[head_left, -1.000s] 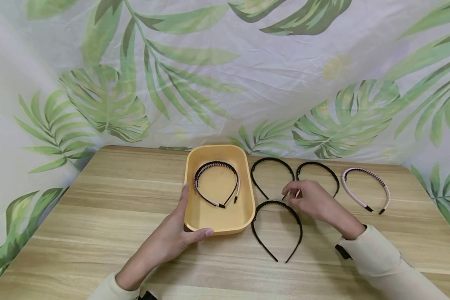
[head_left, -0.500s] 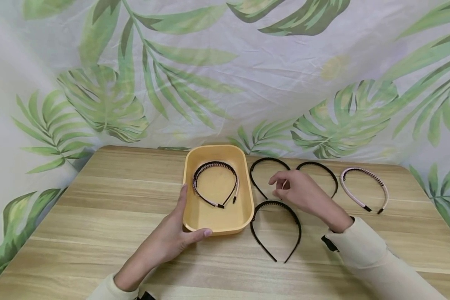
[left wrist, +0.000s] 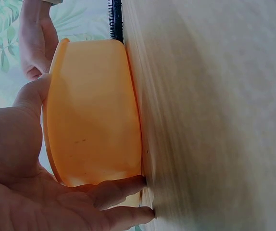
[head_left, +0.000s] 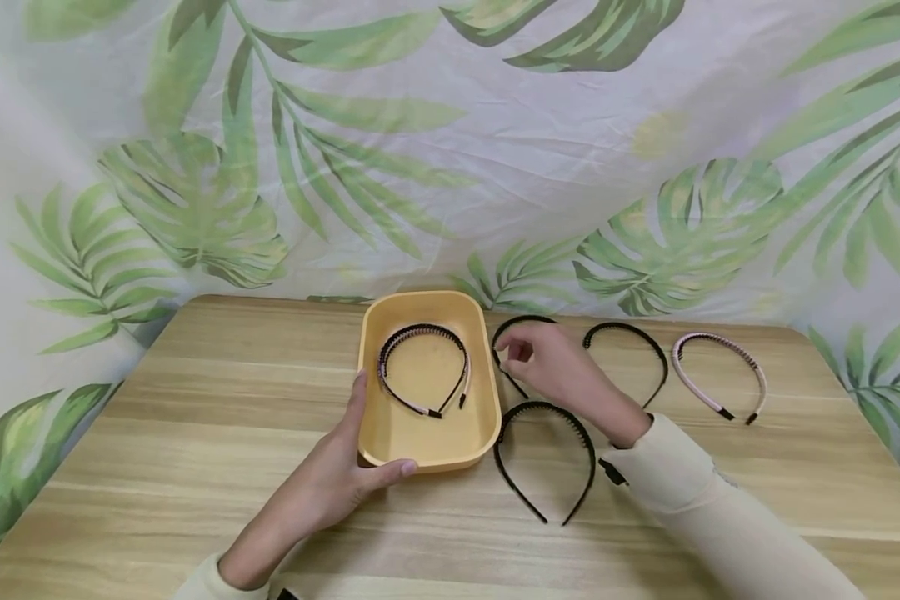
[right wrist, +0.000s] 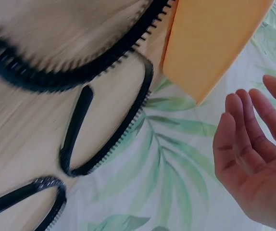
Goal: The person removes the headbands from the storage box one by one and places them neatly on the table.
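A yellow plastic box [head_left: 420, 446] stands on the table, its near left corner gripped by my left hand [head_left: 330, 471]. That hand's thumb lies along the near rim and its fingers along the left side. Inside the box lie a black headband [head_left: 462, 340] and a pink headband [head_left: 467, 375], partly overlapping. My right hand [head_left: 555, 362] holds nothing, fingers loosely bent, above the back black headband [head_left: 525, 318], hiding part of it. Another black headband [head_left: 543, 406] lies nearer, its left side close to the box's right wall. In the right wrist view, the right hand [right wrist: 251, 159] shows bare fingers.
To the right lie one more black headband [head_left: 656, 350] and a pink headband [head_left: 693, 387], towards the table's back edge. A leaf-patterned cloth [head_left: 540, 167] hangs behind the wooden table [head_left: 217, 400].
My right hand has moved left, from between the two back black headbands to the left one, nearer the box. The left hand stays on the box, and the whole view has shifted slightly.
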Demonstrator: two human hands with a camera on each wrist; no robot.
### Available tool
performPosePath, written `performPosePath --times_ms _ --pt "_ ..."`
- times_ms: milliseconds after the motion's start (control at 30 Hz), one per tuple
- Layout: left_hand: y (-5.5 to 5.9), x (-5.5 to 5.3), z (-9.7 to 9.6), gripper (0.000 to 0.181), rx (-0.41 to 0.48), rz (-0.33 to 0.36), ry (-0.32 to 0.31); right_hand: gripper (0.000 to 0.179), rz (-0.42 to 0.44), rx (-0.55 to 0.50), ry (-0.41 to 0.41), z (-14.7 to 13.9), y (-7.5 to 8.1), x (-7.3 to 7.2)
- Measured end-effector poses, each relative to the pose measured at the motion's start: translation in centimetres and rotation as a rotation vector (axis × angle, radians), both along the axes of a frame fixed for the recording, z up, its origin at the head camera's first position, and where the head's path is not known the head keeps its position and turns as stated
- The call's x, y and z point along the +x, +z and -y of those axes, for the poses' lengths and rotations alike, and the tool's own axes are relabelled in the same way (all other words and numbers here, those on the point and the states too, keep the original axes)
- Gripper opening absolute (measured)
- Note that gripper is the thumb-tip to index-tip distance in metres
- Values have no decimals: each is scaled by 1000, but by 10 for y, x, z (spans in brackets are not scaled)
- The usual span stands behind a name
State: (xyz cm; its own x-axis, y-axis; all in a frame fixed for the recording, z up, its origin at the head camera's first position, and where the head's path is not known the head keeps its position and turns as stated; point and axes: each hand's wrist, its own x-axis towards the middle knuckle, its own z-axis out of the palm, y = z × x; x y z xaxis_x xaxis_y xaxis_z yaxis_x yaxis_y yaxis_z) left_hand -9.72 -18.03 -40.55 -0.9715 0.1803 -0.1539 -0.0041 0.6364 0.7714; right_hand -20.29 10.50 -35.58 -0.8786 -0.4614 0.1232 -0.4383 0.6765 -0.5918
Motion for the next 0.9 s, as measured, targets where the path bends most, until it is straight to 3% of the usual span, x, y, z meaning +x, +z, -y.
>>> performPosePath --times_ms 333,700,900 --pt "0 -1 1 130 17 -33 -11 19 -61 -27 7 27 0 -9" --pt "-1 -1 1 130 16 -19 -12 24 28 -8 54 49 -11 -35" --pt "-1 -1 1 130 17 -24 -13 26 22 -5 72 59 -16 -47"
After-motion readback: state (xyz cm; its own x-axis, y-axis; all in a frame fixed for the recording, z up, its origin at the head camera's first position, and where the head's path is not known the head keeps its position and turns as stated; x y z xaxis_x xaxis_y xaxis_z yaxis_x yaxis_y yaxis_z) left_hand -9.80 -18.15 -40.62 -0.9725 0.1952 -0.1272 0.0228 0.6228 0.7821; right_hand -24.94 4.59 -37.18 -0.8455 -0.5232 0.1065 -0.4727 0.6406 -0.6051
